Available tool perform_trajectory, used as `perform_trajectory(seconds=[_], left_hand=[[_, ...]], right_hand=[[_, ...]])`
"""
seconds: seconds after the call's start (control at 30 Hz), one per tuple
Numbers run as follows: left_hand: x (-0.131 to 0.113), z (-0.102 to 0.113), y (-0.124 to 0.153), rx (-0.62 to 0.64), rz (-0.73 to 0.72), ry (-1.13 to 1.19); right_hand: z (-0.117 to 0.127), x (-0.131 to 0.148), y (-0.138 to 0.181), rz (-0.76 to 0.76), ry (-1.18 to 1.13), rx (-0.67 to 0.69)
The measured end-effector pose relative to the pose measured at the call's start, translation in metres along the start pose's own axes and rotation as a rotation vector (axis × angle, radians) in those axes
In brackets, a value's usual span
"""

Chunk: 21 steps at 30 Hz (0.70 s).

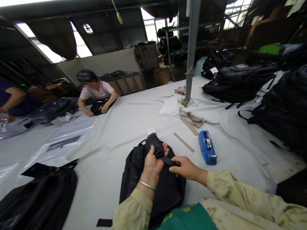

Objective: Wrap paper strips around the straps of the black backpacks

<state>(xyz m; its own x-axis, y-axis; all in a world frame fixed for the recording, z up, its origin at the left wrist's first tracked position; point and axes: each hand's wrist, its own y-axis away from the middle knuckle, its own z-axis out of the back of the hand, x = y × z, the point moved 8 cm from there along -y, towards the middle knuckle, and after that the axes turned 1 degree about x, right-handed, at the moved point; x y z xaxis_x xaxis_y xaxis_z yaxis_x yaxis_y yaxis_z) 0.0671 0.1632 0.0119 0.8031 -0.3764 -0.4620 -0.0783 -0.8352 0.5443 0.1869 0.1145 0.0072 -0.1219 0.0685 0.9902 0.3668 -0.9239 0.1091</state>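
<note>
Holding a fat black strap pad (153, 141) in its palm, the left hand (153, 162) is near the middle of the picture, with its thumb at one side and fingers at the other. A small buckle (158, 152) is on the pad's low end. Just to the right, the right hand (185, 167) pinches the flat band (168, 160) that comes from the buckle. Under the left hand, a black backpack (134, 163) lies on the white table (107, 153), low in the middle. A blue tape holder (207, 148) is to the right, near a thin brown strip (184, 142). At the upper left, another person (105, 91) touches a black bag (97, 107).
</note>
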Motion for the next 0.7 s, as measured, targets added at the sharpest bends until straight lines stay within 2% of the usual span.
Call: perform_trajectory(seconds=[0.07, 0.13, 0.23, 0.33, 0.43, 0.57, 0.63, 0.7], left_hand=[[0.001, 0.000, 0.003, 0.014, -0.014, -0.017], [0.006, 0.000, 0.005, 0.025, -0.012, -0.050], [0.011, 0.002, 0.007, 0.020, -0.019, -0.118], [0.004, 0.004, 0.008, 0.002, -0.057, -0.147], [-0.008, 0.006, 0.008, -0.023, -0.080, -0.151], [-0.014, 0.004, 0.009, -0.004, -0.104, -0.158], [-0.009, 0.000, 0.009, 0.036, -0.068, -0.192], [-0.005, -0.003, 0.010, 0.067, -0.018, -0.226]], right_hand=[[-0.011, -0.009, -0.002, -0.081, -0.234, 0.096], [-0.013, -0.012, -0.011, -0.115, -0.328, 0.053], [-0.008, -0.003, -0.031, -0.072, -0.300, -0.030], [-0.010, 0.011, -0.040, -0.009, -0.272, 0.046], [-0.018, 0.009, -0.034, -0.011, -0.286, 0.167], [-0.018, 0.000, -0.030, -0.042, -0.264, 0.115], [-0.017, 0.009, -0.037, 0.003, -0.263, 0.082], [-0.018, 0.018, -0.045, 0.024, -0.286, 0.105]])
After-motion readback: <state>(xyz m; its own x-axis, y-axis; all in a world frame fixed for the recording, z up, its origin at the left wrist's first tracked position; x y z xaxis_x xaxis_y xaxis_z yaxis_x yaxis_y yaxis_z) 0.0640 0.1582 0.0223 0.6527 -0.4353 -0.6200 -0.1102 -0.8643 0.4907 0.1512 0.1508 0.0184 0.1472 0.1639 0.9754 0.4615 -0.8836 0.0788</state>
